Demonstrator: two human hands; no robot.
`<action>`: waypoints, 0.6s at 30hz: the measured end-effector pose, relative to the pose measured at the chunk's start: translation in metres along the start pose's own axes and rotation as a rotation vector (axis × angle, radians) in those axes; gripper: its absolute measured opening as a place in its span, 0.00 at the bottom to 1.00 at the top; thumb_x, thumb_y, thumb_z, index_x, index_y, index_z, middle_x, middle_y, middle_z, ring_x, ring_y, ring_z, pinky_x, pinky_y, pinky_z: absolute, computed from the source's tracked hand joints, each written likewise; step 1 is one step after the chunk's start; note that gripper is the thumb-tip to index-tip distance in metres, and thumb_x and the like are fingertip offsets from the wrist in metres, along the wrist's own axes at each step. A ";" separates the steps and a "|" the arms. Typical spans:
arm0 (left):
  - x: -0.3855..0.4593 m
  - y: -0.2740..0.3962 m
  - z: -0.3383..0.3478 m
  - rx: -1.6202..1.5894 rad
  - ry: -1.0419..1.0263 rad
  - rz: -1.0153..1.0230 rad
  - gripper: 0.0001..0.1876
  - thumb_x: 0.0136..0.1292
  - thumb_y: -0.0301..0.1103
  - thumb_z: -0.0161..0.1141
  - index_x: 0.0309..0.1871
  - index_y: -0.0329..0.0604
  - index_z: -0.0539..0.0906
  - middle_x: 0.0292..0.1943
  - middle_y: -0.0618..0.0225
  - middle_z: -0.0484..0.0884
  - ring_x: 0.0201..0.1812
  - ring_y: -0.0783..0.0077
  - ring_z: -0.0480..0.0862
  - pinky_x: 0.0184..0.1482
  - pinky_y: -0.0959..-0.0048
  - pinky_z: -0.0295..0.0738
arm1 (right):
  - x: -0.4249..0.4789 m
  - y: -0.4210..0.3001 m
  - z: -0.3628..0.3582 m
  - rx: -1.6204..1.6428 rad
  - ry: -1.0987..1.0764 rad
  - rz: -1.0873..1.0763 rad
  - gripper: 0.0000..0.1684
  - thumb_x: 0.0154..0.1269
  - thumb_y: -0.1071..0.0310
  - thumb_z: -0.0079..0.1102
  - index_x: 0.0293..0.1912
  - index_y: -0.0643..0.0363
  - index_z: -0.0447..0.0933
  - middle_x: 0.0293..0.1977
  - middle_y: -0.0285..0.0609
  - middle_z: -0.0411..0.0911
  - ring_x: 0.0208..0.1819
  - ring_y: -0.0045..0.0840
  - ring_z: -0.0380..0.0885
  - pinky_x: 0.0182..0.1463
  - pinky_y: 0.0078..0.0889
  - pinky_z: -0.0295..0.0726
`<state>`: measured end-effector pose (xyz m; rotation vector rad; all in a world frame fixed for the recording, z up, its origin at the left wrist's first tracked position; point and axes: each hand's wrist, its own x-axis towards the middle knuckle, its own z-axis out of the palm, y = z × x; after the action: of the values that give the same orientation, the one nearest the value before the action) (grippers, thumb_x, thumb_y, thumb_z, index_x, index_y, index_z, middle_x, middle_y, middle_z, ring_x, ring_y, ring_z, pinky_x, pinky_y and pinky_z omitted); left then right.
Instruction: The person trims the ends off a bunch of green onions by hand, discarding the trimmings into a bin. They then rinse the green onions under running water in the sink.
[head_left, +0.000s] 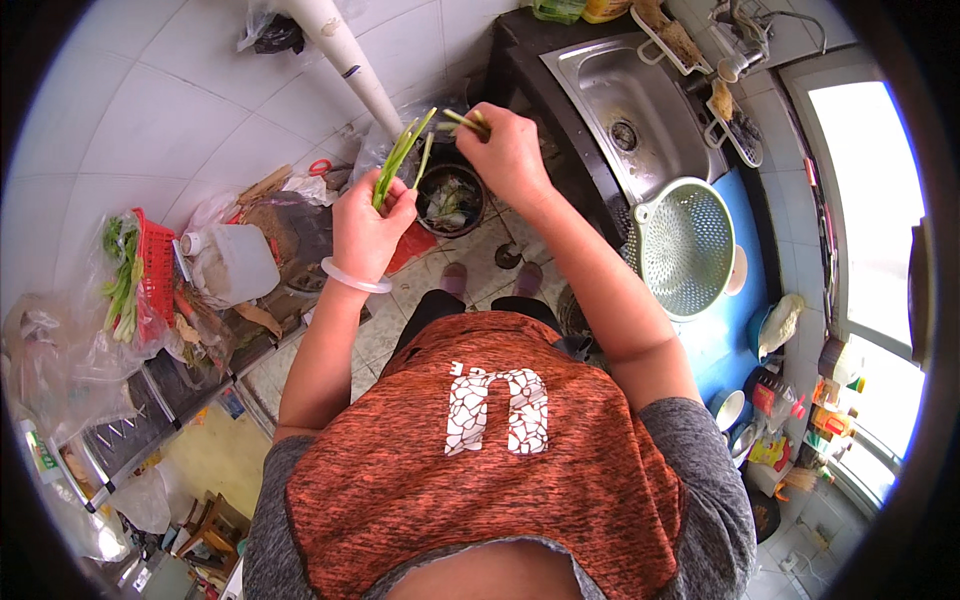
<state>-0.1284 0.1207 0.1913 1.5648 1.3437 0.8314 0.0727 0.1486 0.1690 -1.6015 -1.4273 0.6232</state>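
Observation:
My left hand (373, 221) grips several thin green stalks (403, 150) that point up and to the right; one of them stands apart from the bunch. A pale bangle circles that wrist. To its right, my right hand (508, 150) is closed around a few short, paler stalk pieces (461, 124), their cut ends towards the left. The hands are apart. Below and between them, a dark round bin (482, 212) on the floor holds plastic and green scraps. Clear plastic film (375, 146) lies behind the bin.
At right are a steel sink (637, 97) and a pale green colander (686, 247) on a blue counter (709, 341). Along the left, a shelf bears a white plastic jug (236, 262) and a red basket (155, 262) beside bagged greens (124, 292). A white pipe (349, 64) slants down ahead.

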 end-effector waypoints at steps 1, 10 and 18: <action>-0.001 -0.001 -0.002 -0.048 -0.011 -0.008 0.07 0.60 0.25 0.66 0.31 0.37 0.78 0.23 0.77 0.76 0.25 0.87 0.71 0.29 0.82 0.69 | 0.003 0.005 0.000 0.012 0.000 0.024 0.10 0.55 0.69 0.62 0.30 0.68 0.76 0.27 0.58 0.78 0.33 0.51 0.80 0.37 0.43 0.78; 0.006 -0.014 -0.013 -0.634 -0.142 -0.303 0.08 0.65 0.32 0.65 0.41 0.40 0.78 0.28 0.72 0.77 0.22 0.85 0.69 0.23 0.84 0.61 | 0.014 0.040 0.020 -0.010 -0.226 0.045 0.12 0.62 0.65 0.64 0.36 0.66 0.80 0.28 0.53 0.81 0.37 0.50 0.81 0.41 0.44 0.78; 0.007 -0.015 -0.015 -0.825 -0.198 -0.383 0.11 0.68 0.34 0.60 0.48 0.38 0.78 0.32 0.71 0.78 0.19 0.88 0.64 0.23 0.86 0.61 | 0.010 0.032 0.017 -0.127 -0.294 -0.041 0.18 0.57 0.68 0.66 0.47 0.63 0.78 0.32 0.53 0.82 0.40 0.49 0.81 0.43 0.45 0.79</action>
<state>-0.1463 0.1307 0.1832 0.6952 0.9250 0.8113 0.0777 0.1642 0.1353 -1.6224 -1.7412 0.7823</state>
